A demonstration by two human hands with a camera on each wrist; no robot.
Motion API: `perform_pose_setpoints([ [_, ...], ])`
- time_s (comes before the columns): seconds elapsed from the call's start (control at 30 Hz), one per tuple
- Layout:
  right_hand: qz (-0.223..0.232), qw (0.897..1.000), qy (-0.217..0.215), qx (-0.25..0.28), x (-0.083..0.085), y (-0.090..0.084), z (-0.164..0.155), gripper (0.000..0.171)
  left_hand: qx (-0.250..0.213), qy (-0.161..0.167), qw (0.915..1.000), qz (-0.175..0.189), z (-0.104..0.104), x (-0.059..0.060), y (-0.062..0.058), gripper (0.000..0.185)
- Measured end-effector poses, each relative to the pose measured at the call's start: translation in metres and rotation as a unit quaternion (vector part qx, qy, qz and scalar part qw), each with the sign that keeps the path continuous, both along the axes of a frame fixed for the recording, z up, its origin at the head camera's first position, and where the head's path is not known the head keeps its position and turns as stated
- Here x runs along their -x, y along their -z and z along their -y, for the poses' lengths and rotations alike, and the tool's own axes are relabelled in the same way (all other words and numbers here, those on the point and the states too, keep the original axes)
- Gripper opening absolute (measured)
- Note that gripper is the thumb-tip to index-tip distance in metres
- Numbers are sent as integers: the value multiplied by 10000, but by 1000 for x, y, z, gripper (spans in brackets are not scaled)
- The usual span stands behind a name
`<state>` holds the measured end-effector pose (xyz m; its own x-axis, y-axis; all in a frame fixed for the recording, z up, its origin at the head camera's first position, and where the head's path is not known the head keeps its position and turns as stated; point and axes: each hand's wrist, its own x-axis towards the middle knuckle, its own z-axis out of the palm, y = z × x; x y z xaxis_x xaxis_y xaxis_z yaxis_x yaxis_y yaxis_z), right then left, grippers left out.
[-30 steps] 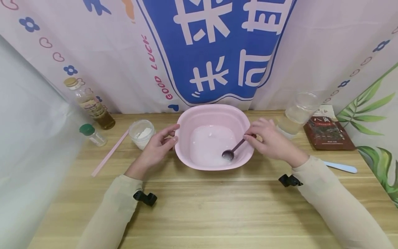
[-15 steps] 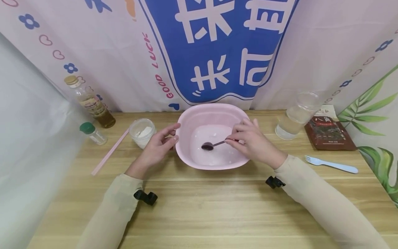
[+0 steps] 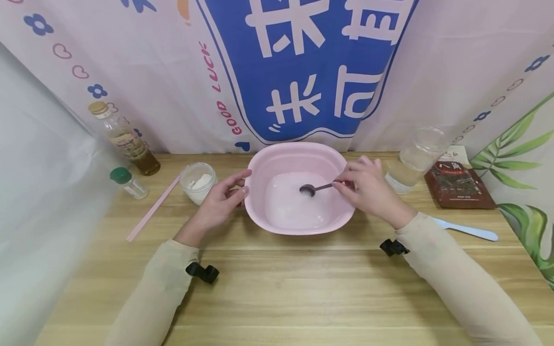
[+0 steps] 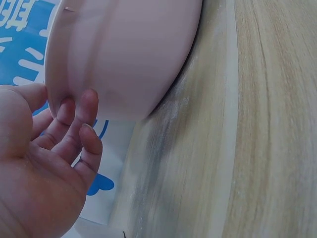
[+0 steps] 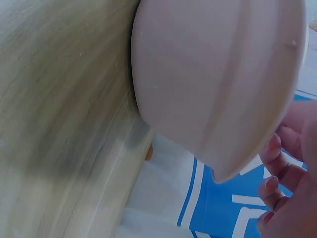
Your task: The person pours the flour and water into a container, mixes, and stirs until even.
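A pink basin (image 3: pixel 298 229) stands on the table with whitish, cloudy liquid (image 3: pixel 290 204) in it. My left hand (image 3: pixel 220 199) grips its left rim. In the left wrist view that hand's thumb lies at the rim and its curled fingers (image 4: pixel 89 106) are under the lip. My right hand (image 3: pixel 368 190) is over the right rim and pinches the handle of a small dark spoon (image 3: pixel 322 187). The spoon's bowl is at the liquid near the basin's middle. In the right wrist view the basin's wall (image 5: pixel 198 74) hides the spoon.
Left of the basin are a jar of white powder (image 3: pixel 199 185), pink chopsticks (image 3: pixel 151 211), a green-capped shaker (image 3: pixel 129 182) and an oil bottle (image 3: pixel 130 144). To the right stand a clear container of liquid (image 3: pixel 402 175), a brown packet (image 3: pixel 459 185) and a light blue fork (image 3: pixel 472 231).
My right hand has swung the spoon leftward from the basin's right side, then back right and a little farther away. My left hand has stayed at the rim.
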<state>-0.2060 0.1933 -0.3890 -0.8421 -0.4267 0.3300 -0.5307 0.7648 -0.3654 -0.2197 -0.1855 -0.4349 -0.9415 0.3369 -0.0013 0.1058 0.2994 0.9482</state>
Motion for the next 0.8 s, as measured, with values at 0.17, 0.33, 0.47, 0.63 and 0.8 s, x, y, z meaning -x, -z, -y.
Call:
perform_pose_setpoints([
  [0.17, 38, 9999, -35, 90, 0, 0, -1, 8, 12, -26, 10000, -25, 0, 0, -1, 50],
  [0.33, 180, 9978, -12, 645, 0, 2, 11, 8, 51, -24, 10000, -20, 1, 0, -2, 50],
  [0.47, 615, 9933, -112, 977, -1, 2, 25, 8, 61, -18, 10000, -35, 0, 0, -2, 50],
  [0.63, 772, 9939, -42, 789, -1, 3, 39, 9, 18, 6, 10000, -10, 0, -1, -2, 50],
  [0.8, 877, 9931, 496, 598, 2, 3, 38, 13, 12, 16, 10000, 17, 0, -1, -2, 50],
])
